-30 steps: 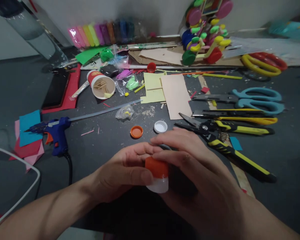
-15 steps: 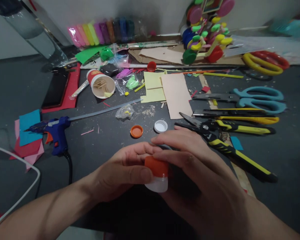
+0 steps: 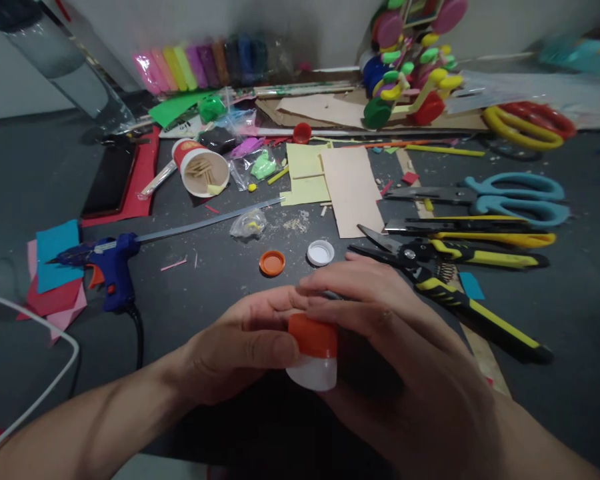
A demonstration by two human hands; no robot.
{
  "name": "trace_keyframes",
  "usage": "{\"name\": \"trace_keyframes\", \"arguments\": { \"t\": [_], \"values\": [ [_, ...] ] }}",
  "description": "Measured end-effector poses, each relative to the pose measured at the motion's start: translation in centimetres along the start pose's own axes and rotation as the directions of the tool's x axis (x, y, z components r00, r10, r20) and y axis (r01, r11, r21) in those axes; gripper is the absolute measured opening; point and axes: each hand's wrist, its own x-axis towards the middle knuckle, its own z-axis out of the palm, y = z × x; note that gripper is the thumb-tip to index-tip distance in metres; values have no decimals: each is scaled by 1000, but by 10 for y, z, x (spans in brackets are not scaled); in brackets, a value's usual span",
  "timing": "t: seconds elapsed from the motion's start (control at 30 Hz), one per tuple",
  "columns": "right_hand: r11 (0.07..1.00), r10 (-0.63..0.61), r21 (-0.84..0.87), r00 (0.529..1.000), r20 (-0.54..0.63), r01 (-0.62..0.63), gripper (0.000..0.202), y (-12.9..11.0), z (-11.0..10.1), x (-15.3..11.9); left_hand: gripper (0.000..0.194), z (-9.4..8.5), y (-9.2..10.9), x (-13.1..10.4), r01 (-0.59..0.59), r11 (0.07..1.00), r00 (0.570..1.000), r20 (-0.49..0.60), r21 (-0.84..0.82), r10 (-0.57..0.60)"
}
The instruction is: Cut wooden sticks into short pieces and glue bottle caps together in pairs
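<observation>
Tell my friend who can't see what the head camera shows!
Two bare hands meet around a rounded orange and white piece at a dark grey table. A round orange plastic cap and a round white plastic cap lie beyond them. A blue plastic glue gun lies at the left, black-and-yellow metal cutters at the right.

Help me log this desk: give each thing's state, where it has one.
Orange-and-white piece: in left hand
Cup: lying sideways, sticks inside
Cutters: open
Blue scissors: apparently closed
Phone: screen dark
Glue gun: stick inserted
Orange cap: hollow side up
White cap: hollow side up
Bottle: capped
</observation>
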Motion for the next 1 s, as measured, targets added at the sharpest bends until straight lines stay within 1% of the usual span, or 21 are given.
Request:
{"name": "trace_keyframes", "arguments": {
  "t": [0.07, 0.13, 0.3, 0.37, 0.47, 0.6, 0.73, 0.87, 1.0],
  "values": [
    [1000, 13, -8, 1000, 2, -13, 35, -1, -1, 0, 44, 0, 0, 0, -11, 1000, 999, -42, 19, 12],
    [1000, 12, -11, 1000, -7, -12, 33, -2, -2, -1, 43, -1, 0, 0, -16, 1000, 998, -59, 23, 17],
    [999, 18, -38, 1000, -12, -18, 37, -2, -3, 0, 47, 2, 2, 1, -12, 1000, 999, -35, 11, 13],
    [999, 20, -46, 1000, -14, -21, 37, -1, -2, 1, 46, 4, 3, 0, -21, 999, 999, -33, 27, 22],
    [997, 8, -80, 1000, -8, -9, 34, 0, -1, 2, 39, 6, 3, -2, -37, 993, 998, -45, 108, 42],
    [995, -3, -102, 1000, 8, 4, 32, 1, -1, 0, 29, 5, 2, -5, -9, 981, 996, -86, 196, 26],
    [995, -2, -98, 1000, 3, 2, 32, 1, 0, -1, 29, 4, 2, -6, -23, 977, 995, -95, 211, 44],
    [993, 2, -120, 1000, 1, -2, 29, 0, 0, 0, 22, 5, 3, -5, -30, 980, 992, -115, 198, 53],
    [988, -6, -153, 1000, -3, 5, 29, -1, 1, 0, 22, 6, 3, -5, -26, 983, 995, -90, 180, 43]
  ]
}}
